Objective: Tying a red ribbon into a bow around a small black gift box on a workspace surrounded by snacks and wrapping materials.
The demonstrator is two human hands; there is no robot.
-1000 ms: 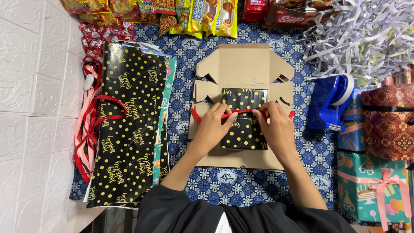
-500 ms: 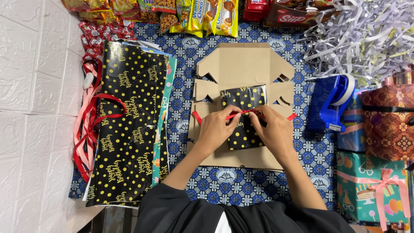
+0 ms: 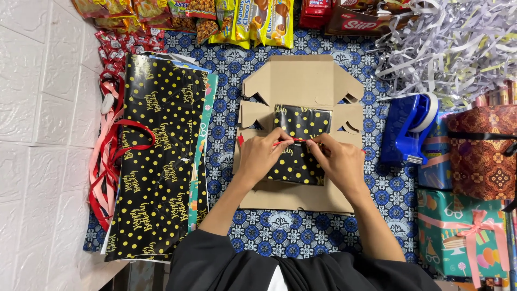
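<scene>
Left hand (image 3: pixel 262 156) pinching a thin red ribbon (image 3: pixel 284 142) between thumb and fingertips, resting on the near left part of a small parcel wrapped in black paper with yellow dots (image 3: pixel 301 126). Right hand (image 3: pixel 336 159) closed on the same ribbon just beside it, fingers curled, lying over the parcel's right half. Ribbon stretched across the parcel's middle, a short red end showing at the left edge. Parcel sitting on an unfolded flat brown cardboard box (image 3: pixel 301 81), itself on a blue patterned cloth (image 3: pixel 226 124). Well to the left, a large sheet of black dotted wrapping paper (image 3: pixel 156 161), with loops of red and pink ribbon (image 3: pixel 110 156) along its outer edge. To the right, a blue tape dispenser (image 3: pixel 406 129), then wrapped gift boxes, one teal with a pink bow (image 3: pixel 466 231). At the far edge, a row of snack packets (image 3: pixel 242 21) and a heap of shredded silver paper (image 3: pixel 447 43).
</scene>
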